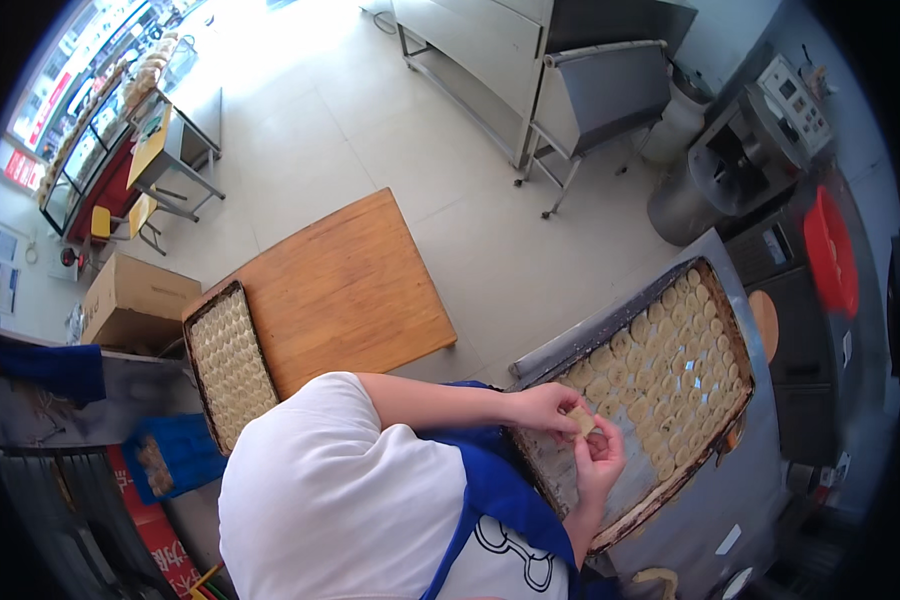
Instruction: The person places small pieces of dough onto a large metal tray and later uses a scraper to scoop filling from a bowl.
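Both of my hands are over the near left part of a large baking tray [636,484], pinching one small pale piece of dough [581,421] between them. My left hand [544,408] reaches in from the left with its fingertips closed on the dough. On the other side, my right hand [600,458] holds the same piece between thumb and fingers. Rows of small round dough pieces [670,370] cover the tray's far and right parts. Bare metal shows at the near end, below my hands.
The tray lies on a metal worktop [715,500]. To the left, a wooden table [340,290] carries a second filled tray [232,360]. Beyond are a cardboard box [140,298], a blue crate [185,455], a steel machine [710,185] and a red basin [828,250].
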Demonstrator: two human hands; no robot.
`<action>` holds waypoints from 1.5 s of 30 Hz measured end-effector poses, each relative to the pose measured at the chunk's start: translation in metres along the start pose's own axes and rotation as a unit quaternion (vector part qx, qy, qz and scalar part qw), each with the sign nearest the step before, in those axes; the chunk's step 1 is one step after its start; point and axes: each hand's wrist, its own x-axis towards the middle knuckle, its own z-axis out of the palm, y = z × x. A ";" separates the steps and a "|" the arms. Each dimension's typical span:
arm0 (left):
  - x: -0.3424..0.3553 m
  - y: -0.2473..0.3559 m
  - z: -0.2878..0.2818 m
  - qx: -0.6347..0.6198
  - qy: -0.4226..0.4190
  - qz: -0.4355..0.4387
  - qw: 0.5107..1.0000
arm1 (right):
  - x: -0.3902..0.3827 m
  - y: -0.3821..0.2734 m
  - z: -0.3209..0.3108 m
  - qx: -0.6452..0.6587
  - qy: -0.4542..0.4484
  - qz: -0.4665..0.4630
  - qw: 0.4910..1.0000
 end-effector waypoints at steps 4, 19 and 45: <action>0.004 0.056 0.006 0.341 -0.026 0.129 0.931 | -0.011 -0.014 0.004 -0.063 0.088 -0.068 0.992; 0.000 0.048 0.001 0.269 -0.034 -0.009 0.963 | 0.039 0.014 -0.079 -0.370 0.107 0.054 0.921; 0.005 0.028 -0.006 -0.145 -0.046 -0.112 0.982 | 0.103 0.061 -0.069 -0.653 0.201 0.007 0.730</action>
